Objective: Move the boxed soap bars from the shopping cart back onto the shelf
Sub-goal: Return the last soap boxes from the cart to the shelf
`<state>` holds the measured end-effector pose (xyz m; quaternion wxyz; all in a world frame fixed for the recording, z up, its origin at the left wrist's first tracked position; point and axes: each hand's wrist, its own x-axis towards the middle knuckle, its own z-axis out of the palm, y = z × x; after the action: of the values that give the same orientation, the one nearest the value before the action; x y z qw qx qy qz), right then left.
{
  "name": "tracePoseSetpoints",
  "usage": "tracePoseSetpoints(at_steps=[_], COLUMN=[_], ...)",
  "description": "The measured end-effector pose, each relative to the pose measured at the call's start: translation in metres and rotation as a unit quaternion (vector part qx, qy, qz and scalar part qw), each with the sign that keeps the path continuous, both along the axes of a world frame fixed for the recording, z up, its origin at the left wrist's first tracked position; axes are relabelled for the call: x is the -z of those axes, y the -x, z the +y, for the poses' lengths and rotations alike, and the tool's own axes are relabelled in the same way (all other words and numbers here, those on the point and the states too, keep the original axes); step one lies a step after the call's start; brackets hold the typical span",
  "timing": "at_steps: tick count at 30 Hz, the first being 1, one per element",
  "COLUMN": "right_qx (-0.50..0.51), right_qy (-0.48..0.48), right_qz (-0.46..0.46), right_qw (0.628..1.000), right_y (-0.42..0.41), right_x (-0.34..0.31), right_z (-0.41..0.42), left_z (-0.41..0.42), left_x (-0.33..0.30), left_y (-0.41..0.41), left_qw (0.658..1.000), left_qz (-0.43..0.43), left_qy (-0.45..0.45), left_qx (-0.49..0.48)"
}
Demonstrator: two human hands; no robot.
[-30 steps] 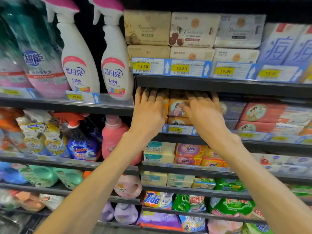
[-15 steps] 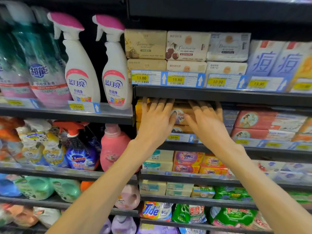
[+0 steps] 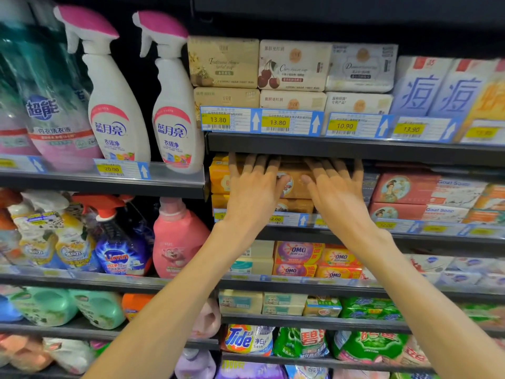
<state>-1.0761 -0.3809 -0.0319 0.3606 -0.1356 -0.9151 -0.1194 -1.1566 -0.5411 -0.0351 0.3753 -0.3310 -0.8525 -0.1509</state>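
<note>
Orange-brown boxed soap bars [image 3: 294, 184] are stacked in two layers on the second shelf [image 3: 300, 234], under the upper shelf's lip. My left hand [image 3: 251, 194] lies flat against the left side of the stack, fingers spread and reaching in under the lip. On the right side my right hand [image 3: 337, 194] rests the same way, fingers apart. Neither hand wraps around a box. The fingertips are in shadow. The shopping cart is out of view.
Yellow soap boxes [image 3: 218, 175] sit left of the stack and red Goat Soap boxes [image 3: 404, 191] to its right. Spray bottles [image 3: 175, 105] stand on the shelf at upper left. The upper shelf's dark lip [image 3: 328, 147] leaves little room above my fingers. Detergent packs fill the lower shelves.
My hands have drawn a little closer together on the soap stack, the left one sliding right. The view has tilted slightly upward.
</note>
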Motion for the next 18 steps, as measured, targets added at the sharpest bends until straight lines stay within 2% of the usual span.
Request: tracePoseSetpoints(at_steps=[6, 10, 15, 18], right_qx=[0.013, 0.007, -0.044, -0.101], right_qy=[-0.026, -0.007, 0.038, 0.052], right_qz=[0.016, 0.010, 0.018, 0.030], right_qw=[0.999, 1.000, 0.998, 0.993], right_y=[-0.006, -0.008, -0.032, -0.057], right_x=[-0.004, -0.005, -0.007, -0.002], right_z=[-0.009, -0.011, -0.004, 0.002], left_z=[-0.003, -0.003, -0.010, -0.017], left_x=[0.001, 0.003, -0.002, 0.001], left_y=[0.005, 0.004, -0.008, -0.029], left_qw=[1.000, 1.000, 1.000, 0.997], left_qz=[-0.008, -0.013, -0.008, -0.021], left_qy=[0.018, 0.015, 0.017, 0.008], left_qx=[-0.003, 0.000, 0.017, 0.070])
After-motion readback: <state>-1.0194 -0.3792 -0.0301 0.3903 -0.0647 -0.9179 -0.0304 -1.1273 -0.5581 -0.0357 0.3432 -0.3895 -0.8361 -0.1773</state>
